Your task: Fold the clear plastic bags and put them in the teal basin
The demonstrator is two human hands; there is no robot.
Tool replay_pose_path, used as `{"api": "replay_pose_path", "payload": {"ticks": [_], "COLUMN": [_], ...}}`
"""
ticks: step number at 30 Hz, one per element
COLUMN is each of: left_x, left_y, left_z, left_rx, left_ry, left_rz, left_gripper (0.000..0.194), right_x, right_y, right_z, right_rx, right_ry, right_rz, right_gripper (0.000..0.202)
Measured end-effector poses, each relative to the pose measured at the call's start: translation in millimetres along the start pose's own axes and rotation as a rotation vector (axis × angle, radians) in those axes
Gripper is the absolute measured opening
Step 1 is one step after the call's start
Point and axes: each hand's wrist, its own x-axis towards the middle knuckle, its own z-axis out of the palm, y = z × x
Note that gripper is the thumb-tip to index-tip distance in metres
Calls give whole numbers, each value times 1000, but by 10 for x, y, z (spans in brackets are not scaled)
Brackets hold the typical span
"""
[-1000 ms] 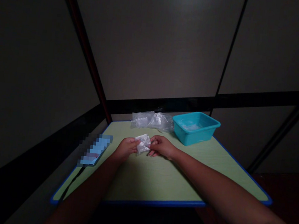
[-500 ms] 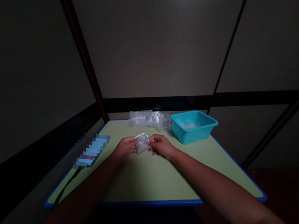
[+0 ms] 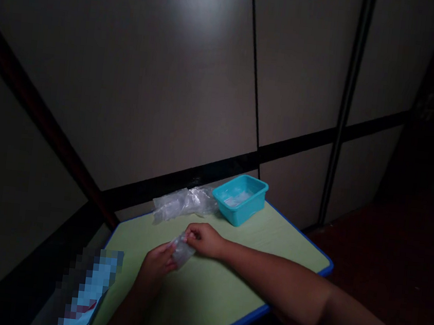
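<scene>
Over the middle of the table, a small clear plastic packet (image 3: 183, 253) is held between both hands. My left hand (image 3: 157, 266) grips its left side, thumb on top and fingers beneath. At its upper right edge, the fingers of my right hand (image 3: 202, 238) are pinched on the plastic. Crumpled clear plastic bags (image 3: 185, 203) lie behind the hands along the back of the table. To their right stands a turquoise basin (image 3: 246, 210) with some clear plastic inside.
The light green table (image 3: 271, 239) has a blue edge and stands against a panelled wall (image 3: 186, 87). A phone-like device (image 3: 91, 289), partly pixelated, lies at the table's left side.
The view has turned to the right and tilted, so the table sits lower and further left. My right fingers have shifted onto the packet's upper edge, and both hands still hold it.
</scene>
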Motion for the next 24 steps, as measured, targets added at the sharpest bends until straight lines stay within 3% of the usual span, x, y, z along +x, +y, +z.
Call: {"api": "replay_pose_path", "payload": {"ticks": [4, 8, 13, 19, 21, 24], "left_x": [79, 225, 364, 627, 733, 846], "left_y": [88, 292, 570, 729, 722, 675], "left_z": [39, 186, 726, 1399, 1528, 1658], "left_rx": [-16, -41, 83, 210, 247, 263], "left_ry": [26, 109, -22, -28, -51, -67], "left_rz": [1, 87, 76, -7, -6, 14], "left_gripper": [37, 29, 29, 38, 41, 37], "right_x": [9, -3, -73, -187, -190, -135], "right_y": [-207, -565, -786, -663, -630, -602], "right_z": [-154, -470, -1061, -1963, -2210, -2445], "right_rx": [-272, -446, -370, -352, -341, -447], "right_ry": [69, 173, 365, 560, 561, 466], "right_rz": [-35, -65, -116, -145, -118, -65], "right_gripper": [5, 10, 10, 13, 13, 12]}}
